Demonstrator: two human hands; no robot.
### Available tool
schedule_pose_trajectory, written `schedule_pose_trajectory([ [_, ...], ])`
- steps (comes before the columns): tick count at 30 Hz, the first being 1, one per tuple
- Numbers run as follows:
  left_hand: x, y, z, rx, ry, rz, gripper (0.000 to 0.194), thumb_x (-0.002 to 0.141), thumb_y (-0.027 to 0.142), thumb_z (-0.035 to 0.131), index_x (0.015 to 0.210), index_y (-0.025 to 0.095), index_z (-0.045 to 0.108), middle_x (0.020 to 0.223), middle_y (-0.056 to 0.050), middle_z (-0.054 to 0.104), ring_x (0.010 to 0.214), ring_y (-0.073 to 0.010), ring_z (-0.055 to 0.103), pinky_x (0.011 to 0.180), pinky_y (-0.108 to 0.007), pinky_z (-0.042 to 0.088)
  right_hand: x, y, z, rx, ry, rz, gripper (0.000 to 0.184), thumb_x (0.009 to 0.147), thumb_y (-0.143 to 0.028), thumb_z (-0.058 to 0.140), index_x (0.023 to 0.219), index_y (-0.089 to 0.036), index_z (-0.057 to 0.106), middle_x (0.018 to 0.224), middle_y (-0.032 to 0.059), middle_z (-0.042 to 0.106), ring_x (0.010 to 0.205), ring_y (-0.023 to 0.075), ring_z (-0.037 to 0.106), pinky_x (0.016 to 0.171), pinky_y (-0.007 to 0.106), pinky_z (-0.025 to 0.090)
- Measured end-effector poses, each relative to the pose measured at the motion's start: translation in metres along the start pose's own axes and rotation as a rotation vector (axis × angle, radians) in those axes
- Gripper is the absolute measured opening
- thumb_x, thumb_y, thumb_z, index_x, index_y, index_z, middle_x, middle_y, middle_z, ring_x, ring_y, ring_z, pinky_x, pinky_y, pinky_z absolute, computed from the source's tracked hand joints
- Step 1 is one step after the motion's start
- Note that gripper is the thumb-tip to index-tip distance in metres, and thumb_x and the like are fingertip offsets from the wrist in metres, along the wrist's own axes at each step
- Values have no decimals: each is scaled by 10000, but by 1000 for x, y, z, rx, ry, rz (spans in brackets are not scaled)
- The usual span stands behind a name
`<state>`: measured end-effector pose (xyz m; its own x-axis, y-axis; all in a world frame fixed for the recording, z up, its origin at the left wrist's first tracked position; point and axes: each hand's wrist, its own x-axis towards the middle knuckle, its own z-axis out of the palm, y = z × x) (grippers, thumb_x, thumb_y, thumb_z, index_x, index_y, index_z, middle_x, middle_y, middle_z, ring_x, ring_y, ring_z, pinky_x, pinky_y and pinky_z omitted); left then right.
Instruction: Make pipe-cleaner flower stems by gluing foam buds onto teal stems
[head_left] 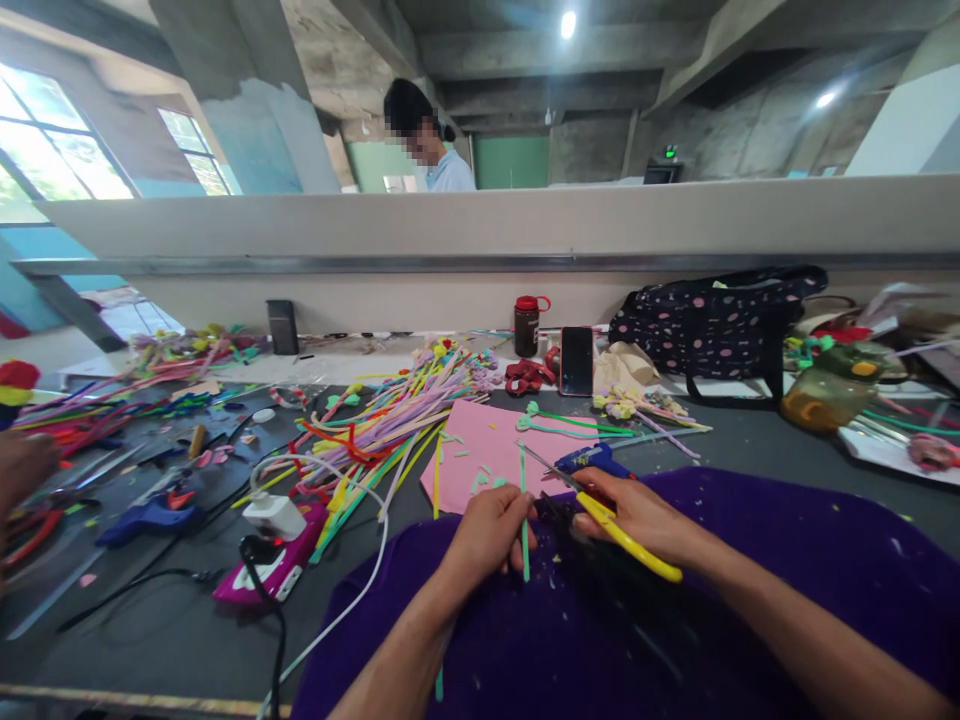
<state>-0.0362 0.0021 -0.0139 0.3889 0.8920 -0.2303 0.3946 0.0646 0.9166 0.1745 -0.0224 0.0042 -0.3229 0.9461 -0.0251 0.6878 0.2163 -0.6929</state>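
Note:
Between the thumb and fingers of my left hand (484, 528) a thin green pipe cleaner (526, 562) stands nearly upright. My right hand (637, 512) grips yellow-handled scissors (637, 550), whose blades point left toward the pipe cleaner and look spread apart. Just beyond my hands lies a pink sheet (469, 430) with short pale-green cut pieces on it. Two green stems with curled ends (574, 428) rest across its far right part. A blue glue gun (596, 460) lies behind my right hand. A purple cloth (720, 550) covers my lap below both hands.
Left of the sheet spreads a pile of coloured pipe cleaners (390, 405). A magenta power strip (259, 580) with cables and another glue gun (154, 518) lie left. Behind stand a phone (576, 362), a bottle (526, 330) and a bag (697, 325). Another person's hand (26, 465) shows far left.

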Motion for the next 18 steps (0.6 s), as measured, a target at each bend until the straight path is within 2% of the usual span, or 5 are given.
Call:
schedule_pose_trajectory([
  [18,-3,0,2,152,-24,40,345,803,469,344,714,179,508,441,16,563,315,-122,482,325,-205,339,1,-12,9,35,-41,-23,553,721,-459,583,1204,-215,473,946,48,643,822,204,589,739,303,437],
])
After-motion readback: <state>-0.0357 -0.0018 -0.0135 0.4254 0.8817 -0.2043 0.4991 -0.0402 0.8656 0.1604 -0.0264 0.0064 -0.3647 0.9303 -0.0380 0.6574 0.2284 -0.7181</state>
